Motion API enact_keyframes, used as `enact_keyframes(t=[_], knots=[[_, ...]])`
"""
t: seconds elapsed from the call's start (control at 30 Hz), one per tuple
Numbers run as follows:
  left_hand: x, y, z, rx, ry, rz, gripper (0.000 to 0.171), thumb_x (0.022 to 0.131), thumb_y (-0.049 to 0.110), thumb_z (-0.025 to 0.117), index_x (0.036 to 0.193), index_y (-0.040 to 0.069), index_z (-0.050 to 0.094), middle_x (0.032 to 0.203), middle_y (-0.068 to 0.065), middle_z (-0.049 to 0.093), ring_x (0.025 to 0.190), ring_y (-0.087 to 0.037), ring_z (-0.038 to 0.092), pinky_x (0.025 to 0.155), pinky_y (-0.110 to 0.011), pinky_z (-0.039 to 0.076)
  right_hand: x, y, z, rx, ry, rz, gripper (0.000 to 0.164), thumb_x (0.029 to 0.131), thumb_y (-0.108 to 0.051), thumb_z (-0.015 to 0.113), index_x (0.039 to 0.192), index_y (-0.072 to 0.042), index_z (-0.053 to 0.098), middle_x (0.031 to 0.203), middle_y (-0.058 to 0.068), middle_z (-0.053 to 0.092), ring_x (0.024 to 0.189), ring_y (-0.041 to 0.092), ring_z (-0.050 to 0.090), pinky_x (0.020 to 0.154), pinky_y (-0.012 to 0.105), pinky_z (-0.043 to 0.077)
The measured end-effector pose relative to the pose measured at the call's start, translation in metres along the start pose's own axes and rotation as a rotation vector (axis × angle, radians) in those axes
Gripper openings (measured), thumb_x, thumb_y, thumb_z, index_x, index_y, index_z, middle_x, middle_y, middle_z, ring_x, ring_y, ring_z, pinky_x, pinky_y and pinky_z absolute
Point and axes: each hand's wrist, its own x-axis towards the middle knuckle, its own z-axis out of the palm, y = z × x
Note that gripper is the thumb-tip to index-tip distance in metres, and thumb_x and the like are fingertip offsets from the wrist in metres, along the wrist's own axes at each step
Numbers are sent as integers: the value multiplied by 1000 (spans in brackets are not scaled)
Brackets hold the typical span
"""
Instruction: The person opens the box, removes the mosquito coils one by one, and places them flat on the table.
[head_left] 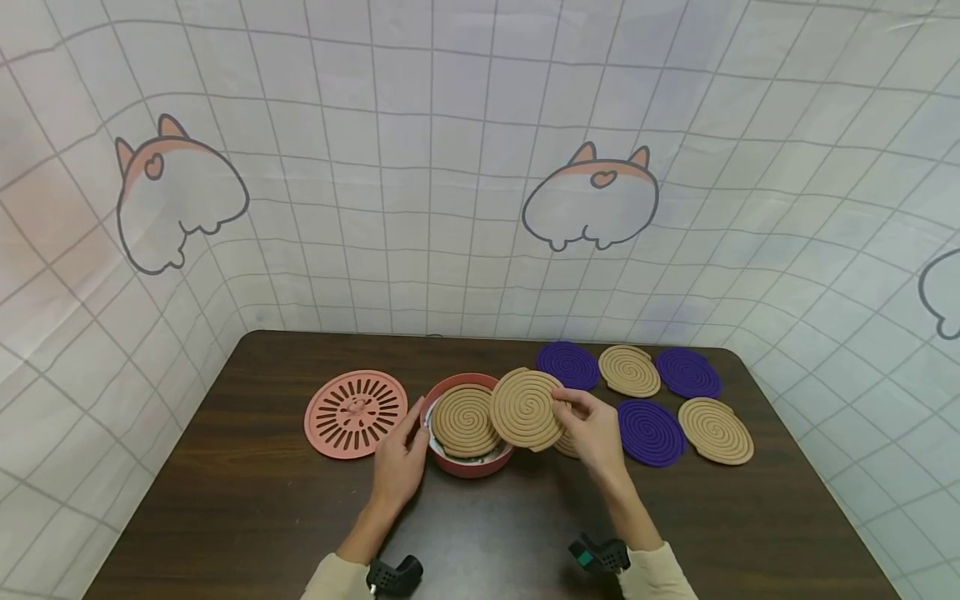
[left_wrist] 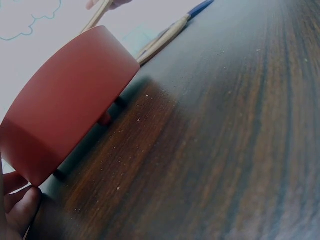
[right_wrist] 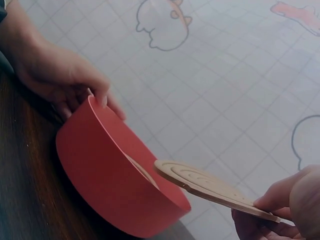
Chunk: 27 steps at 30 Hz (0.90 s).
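Note:
My left hand (head_left: 400, 465) grips the left side of a round red mosquito coil holder (head_left: 468, 469), its thumb at the rim (right_wrist: 107, 117). Inside the holder lies a tan mosquito coil (head_left: 465, 419). Between thumb and fingers, my right hand (head_left: 595, 433) pinches another tan mosquito coil (head_left: 525, 408) by its right edge. This coil is held in the air, over the right rim of the holder and slightly tilted in the right wrist view. Below it and the right hand, a further tan coil (head_left: 566, 445) is mostly hidden.
A pink slotted lid (head_left: 358, 407) lies left of the holder on the dark wooden table (head_left: 247, 500). To the right lie purple coils (head_left: 651, 432) and tan coils (head_left: 716, 430), spread in two rows. A white sheet with grid lines (head_left: 465, 275) hangs behind the table.

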Motion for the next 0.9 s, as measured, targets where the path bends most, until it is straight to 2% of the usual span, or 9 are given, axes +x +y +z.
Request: enact_keyframes(t=[0.07,0.17,0.23,0.53,0.6,0.67,0.77,0.83,0.9], knots=[[0,0,0,3,5,5,46,98,13,56,144,17,57,122,-8,71,55,-5,35,55,-23,33,-1,1,-4,-10,2,5,25,91,-11,71,113,-1,74,111,20,74,76,3,68,66,16,53],[0,-1,0,8,13,12,46,98,13,56,143,17,58,127,-7,69,55,-4,35,55,-23,33,-1,3,-9,-32,9,0,23,91,-11,71,112,-2,75,112,20,73,76,3,68,66,16,53],[0,-1,0,10,13,14,46,97,13,56,144,16,57,121,-7,71,53,-4,33,54,-23,31,-1,4,-12,-40,10,-7,23,91,-11,71,112,-1,75,114,20,73,77,3,68,67,16,53],[1,-2,0,13,12,20,46,97,13,56,144,16,57,128,-7,69,55,-5,34,56,-23,32,-4,10,-25,-27,16,-5,23,91,-9,71,111,2,74,107,20,74,75,2,68,65,16,53],[1,-2,0,16,10,17,47,97,13,56,144,16,57,110,-9,72,54,-5,33,55,-23,31,-5,11,-28,-28,17,-5,23,91,-8,71,111,2,74,108,19,74,75,1,67,65,16,53],[1,-2,0,16,9,15,47,97,13,56,144,16,57,102,-9,71,54,-4,32,54,-23,31,-5,13,-31,-32,19,-2,23,91,-7,71,111,2,74,106,18,74,73,1,66,64,16,53],[0,-1,0,16,6,14,47,97,13,56,144,17,57,97,-11,70,53,-4,31,54,-23,30,-7,15,-35,-39,24,6,23,90,-8,72,111,2,74,103,14,74,72,1,65,63,17,53],[0,-1,0,15,6,14,47,98,13,56,144,17,57,108,-10,72,53,-4,32,55,-24,30,-7,17,-38,-36,24,10,24,90,-8,72,112,2,74,102,12,74,71,1,65,62,17,53],[0,-1,0,13,2,13,47,98,13,56,144,17,57,102,-11,71,53,-4,32,55,-24,30,-8,18,-41,-28,22,13,24,90,-8,72,112,2,73,101,11,74,71,1,65,62,17,53]])
